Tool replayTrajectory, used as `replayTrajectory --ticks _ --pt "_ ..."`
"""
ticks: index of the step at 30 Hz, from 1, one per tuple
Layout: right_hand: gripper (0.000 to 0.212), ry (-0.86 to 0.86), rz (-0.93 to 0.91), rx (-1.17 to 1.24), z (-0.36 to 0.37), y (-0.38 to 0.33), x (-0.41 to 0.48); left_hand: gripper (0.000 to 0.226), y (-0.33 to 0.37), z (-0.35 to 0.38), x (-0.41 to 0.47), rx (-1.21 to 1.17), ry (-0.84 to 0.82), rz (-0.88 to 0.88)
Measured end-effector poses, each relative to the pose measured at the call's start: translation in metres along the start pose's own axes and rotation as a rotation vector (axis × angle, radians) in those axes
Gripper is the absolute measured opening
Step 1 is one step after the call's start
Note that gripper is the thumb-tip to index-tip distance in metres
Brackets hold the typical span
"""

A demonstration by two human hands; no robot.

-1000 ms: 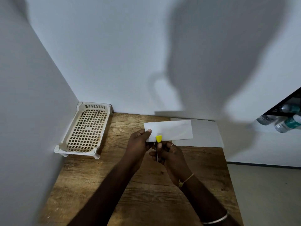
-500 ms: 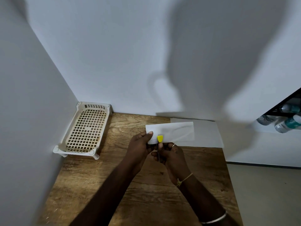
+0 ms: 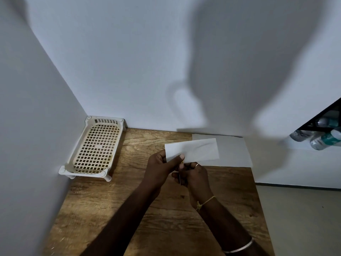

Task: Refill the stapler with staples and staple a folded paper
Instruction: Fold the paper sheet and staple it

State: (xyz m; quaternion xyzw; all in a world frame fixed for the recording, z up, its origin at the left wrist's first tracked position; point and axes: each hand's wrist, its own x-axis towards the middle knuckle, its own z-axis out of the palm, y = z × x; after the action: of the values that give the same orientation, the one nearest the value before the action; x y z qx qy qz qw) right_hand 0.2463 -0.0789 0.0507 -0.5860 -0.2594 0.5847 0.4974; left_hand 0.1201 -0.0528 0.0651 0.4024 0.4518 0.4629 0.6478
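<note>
- Our left hand [image 3: 160,164] pinches the lower left part of the folded paper [image 3: 193,151], thumb on top, and holds it in the air above the tabletop [image 3: 147,200].
- The folded paper is a long white strip, tilted a little, its right end higher than its left, and it hangs in front of a flat white sheet [image 3: 232,152].
- Our right hand [image 3: 193,175] is curled shut just below the folded paper's lower edge, touching our left hand.
- It grips the stapler [image 3: 181,166], of which we see only a sliver of yellow at the paper's edge and a thin dark line between the fingers; the rest is hidden in the fist.
- We cannot tell whether the stapler's mouth is on the paper.
- A ring [image 3: 196,165] sits on one right finger, just below the folded paper; a thin gold bracelet [image 3: 205,202] circles the right wrist and a silver bangle [image 3: 239,246] sits further down that forearm.
- The flat white sheet lies on the tabletop behind the folded paper, against the wall.
- A cream plastic basket [image 3: 96,148] with a grid floor stands well to the left of the folded paper, in the corner of the walls.
- Far to the right of the folded paper, beyond the tabletop's edge, plastic bottles [image 3: 324,139] lie on a dark shelf.
</note>
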Motion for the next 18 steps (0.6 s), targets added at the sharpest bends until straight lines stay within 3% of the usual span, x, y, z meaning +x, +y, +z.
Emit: replayTrajectory --ticks 18 --pt "0.011 0.109 0.046 -0.086 -0.006 0.013 -0.002 0.038 -0.019 0.005 -0.008 -0.045 0.024 0.009"
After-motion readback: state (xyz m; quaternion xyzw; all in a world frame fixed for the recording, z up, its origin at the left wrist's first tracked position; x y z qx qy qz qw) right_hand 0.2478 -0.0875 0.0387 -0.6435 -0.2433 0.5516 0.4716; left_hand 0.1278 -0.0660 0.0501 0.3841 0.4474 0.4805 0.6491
